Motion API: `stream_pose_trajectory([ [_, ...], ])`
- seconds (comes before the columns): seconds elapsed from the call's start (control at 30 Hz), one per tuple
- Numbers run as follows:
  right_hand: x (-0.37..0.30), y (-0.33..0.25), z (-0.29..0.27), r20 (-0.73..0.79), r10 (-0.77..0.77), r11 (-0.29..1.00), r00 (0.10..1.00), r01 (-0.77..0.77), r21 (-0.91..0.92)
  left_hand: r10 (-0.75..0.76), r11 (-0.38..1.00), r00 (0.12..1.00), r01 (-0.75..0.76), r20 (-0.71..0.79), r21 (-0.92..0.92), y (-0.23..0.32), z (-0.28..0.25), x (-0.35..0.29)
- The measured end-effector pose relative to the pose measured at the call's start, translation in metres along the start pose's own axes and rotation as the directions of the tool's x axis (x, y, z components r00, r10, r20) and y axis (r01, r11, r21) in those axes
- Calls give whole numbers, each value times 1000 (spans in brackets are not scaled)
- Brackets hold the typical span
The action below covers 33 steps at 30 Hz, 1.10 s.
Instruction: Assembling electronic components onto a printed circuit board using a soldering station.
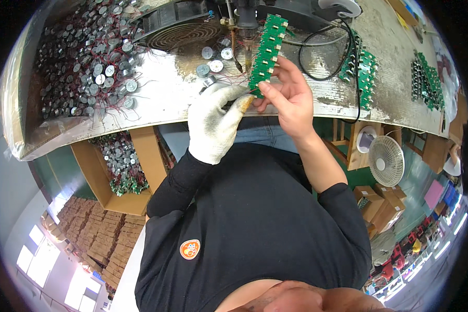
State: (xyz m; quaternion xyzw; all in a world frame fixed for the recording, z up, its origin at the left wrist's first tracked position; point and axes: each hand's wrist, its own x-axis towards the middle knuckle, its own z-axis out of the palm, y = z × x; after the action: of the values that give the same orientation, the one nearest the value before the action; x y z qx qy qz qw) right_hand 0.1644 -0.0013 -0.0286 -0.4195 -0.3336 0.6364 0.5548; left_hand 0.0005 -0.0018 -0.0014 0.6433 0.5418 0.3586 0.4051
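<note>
My right hand (pixel 292 101), bare, grips the lower end of a long green circuit board strip (pixel 269 49) between thumb and fingers. The strip stands tilted above the bench, with small pale connectors along its edge. My left hand (pixel 212 122) wears a white glove with a stained thumb tip. Its thumb and forefinger pinch a thin red wire (pixel 253 91) at the board's lower end. A small silver round motor (pixel 208 81) sits just beyond the gloved knuckles. Next to the board, a soldering tip (pixel 237 63) hangs from a stand.
Many small motors with red wires (pixel 88 62) are heaped at the left. A black fan housing (pixel 179 34) stands at the back. More green boards (pixel 366 78) lie at the right, near a black cable (pixel 358 99). Below the bench is a cardboard box (pixel 96 174).
</note>
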Motion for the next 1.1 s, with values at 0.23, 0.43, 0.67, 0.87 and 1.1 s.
stream_pose_trajectory([
  [0.23,0,-1,2,-6,-5,1000,1000,5,-25,-11,998,1000,10,-27,-67,-3,2,-1],
  [0.43,-1,0,0,20,4,1000,1000,-4,-5,-85,990,996,86,18,-115,-5,0,0],
  [0.67,-2,-4,3,44,-5,1000,999,5,-1,-320,907,947,315,29,-279,-4,0,-1],
  [0.87,1,-8,5,20,-24,1000,1000,24,15,-404,817,914,379,39,-434,-11,1,2],
  [1.1,4,-8,7,-8,-81,996,997,81,40,-412,739,906,396,100,-544,-18,2,5],
])
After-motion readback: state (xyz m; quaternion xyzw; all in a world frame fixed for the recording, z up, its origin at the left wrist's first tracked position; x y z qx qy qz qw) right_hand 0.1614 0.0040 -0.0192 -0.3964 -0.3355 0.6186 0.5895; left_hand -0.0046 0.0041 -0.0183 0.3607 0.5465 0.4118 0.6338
